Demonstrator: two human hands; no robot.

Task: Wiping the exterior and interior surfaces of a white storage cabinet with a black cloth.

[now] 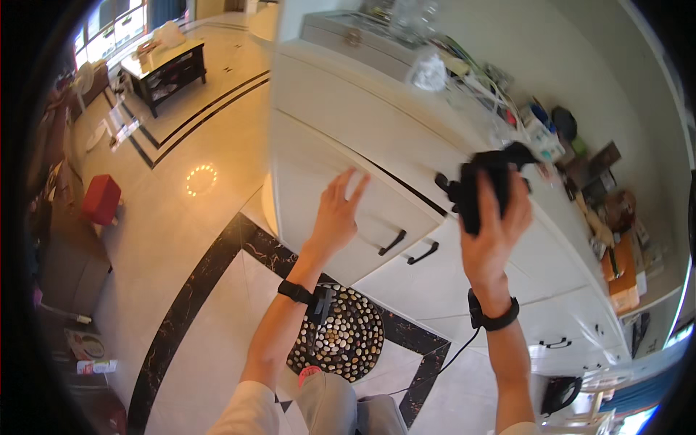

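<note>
My right hand [495,234] grips a black object [478,190], blurred, perhaps a piece of folded cloth or a pouch, in front of the cabinet's upper edge. My left hand [337,215] is raised before a white cabinet door [348,217], fingers apart and holding nothing. Black bar handles [392,243] sit on the cabinet below and between my hands. Each wrist bears a black strap; a small black device [321,305] hangs at the left one, and a cable runs down from the right one.
The countertop bears clear plastic containers [413,22], a crumpled clear bag [429,73], cables and an orange box [620,266]. A round pebble mat [348,331] lies by my feet. A red stool [101,199] and a low table [163,68] stand at the left.
</note>
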